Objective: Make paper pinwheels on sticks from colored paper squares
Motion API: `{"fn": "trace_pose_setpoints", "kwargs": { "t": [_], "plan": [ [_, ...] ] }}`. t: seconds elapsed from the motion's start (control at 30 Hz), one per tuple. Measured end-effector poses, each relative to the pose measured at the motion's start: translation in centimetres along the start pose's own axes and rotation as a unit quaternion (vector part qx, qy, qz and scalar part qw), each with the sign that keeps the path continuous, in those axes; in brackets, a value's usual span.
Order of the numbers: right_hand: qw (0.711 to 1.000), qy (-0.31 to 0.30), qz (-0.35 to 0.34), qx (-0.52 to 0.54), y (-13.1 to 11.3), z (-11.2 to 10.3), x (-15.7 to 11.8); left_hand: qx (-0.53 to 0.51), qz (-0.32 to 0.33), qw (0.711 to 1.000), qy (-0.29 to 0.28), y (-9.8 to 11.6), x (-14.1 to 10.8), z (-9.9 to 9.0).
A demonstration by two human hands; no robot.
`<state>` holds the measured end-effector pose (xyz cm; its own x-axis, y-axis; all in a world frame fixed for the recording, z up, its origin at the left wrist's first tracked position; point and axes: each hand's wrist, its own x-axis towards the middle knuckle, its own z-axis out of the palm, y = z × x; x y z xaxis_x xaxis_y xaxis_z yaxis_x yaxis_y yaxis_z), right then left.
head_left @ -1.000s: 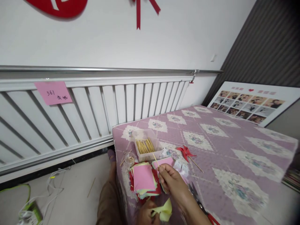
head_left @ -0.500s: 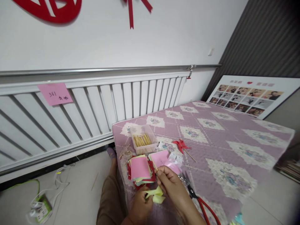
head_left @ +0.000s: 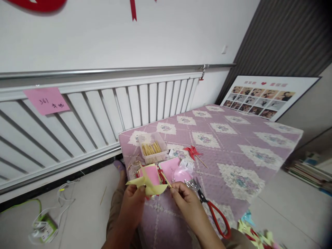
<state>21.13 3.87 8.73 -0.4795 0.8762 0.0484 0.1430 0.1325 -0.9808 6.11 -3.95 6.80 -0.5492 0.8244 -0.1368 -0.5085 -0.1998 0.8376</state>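
Observation:
A yellow paper pinwheel (head_left: 153, 188) is pinched in my left hand (head_left: 131, 204), its blades spread and facing up. My right hand (head_left: 185, 197) grips a thin wooden stick (head_left: 166, 180) between thumb and fingers, its far end pointing up and left, close to the pinwheel's right blade. Whether stick and blade touch, I cannot tell. Behind the pinwheel lies a stack of coloured paper squares (head_left: 151, 173), partly covered by it. Red-handled scissors (head_left: 219, 218) rest just right of my right hand. A finished-looking red pinwheel on a stick (head_left: 192, 152) lies farther back.
A clear plastic tub (head_left: 166, 151) of wooden sticks stands behind the paper, on the purple patterned cover (head_left: 160, 224). A pink round container (head_left: 182, 174) sits near the scissors. Several coloured paper pieces (head_left: 255, 235) show below the right edge. A white radiator (head_left: 135, 107) runs along the wall.
The yellow pinwheel has come up and left in my left hand, its blades now turned into view. My right hand still holds the stick. The view has swung right and down.

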Motion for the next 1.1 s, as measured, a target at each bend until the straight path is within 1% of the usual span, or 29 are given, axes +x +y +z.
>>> {"fn": "trace_pose_setpoints", "kwargs": {
  "t": [0.03, 0.1, 0.17, 0.23, 0.33, 0.4, 0.47, 0.53, 0.77, 0.93, 1.0, 1.1],
  "plan": [
    [1.000, -0.011, -0.007, -0.008, 0.1, 0.4, -0.1, 0.010, 0.013, 1.000, -0.007, 0.7, -0.1, 0.8],
    [0.999, -0.041, -0.021, -0.029, 0.3, 1.1, -0.3, 0.053, 0.029, 0.998, -0.033, 1.3, -0.1, 2.1],
    [0.996, -0.058, -0.030, -0.054, 0.5, 1.3, -0.6, 0.084, 0.044, 0.994, -0.054, 1.2, 0.1, 2.9],
    [0.995, -0.058, -0.027, -0.071, 0.8, 0.9, -0.8, 0.089, 0.045, 0.994, -0.039, 0.8, 0.5, 3.3],
    [0.996, -0.037, -0.012, -0.075, 1.4, -0.5, -1.3, 0.039, 0.034, 0.998, 0.021, 0.7, 1.1, 3.5],
    [0.997, -0.017, 0.000, -0.071, 1.8, -1.3, -1.5, -0.013, 0.031, 0.999, 0.039, 0.9, 1.3, 3.6],
    [0.998, 0.004, 0.010, -0.059, 2.1, -1.7, -1.7, -0.051, 0.031, 0.997, 0.039, 1.0, 1.5, 3.6],
    [0.999, 0.019, 0.019, -0.042, 2.2, -1.7, -1.8, -0.067, 0.032, 0.996, 0.042, 0.9, 1.5, 3.7],
    [0.998, 0.044, 0.040, 0.036, 2.3, -1.4, -1.7, -0.074, 0.028, 0.995, 0.054, 0.5, 1.5, 3.6],
    [0.990, 0.050, 0.057, 0.115, 2.1, -1.4, -1.8, -0.109, 0.015, 0.992, 0.057, 0.8, 1.1, 4.0],
    [0.987, 0.049, 0.067, 0.139, 1.9, -1.3, -1.9, -0.110, 0.009, 0.992, 0.058, 0.8, 0.8, 4.2],
    [0.982, 0.043, 0.082, 0.165, 1.8, -0.9, -2.0, -0.101, 0.004, 0.994, 0.045, 0.7, 0.4, 4.2]
  ]
}}
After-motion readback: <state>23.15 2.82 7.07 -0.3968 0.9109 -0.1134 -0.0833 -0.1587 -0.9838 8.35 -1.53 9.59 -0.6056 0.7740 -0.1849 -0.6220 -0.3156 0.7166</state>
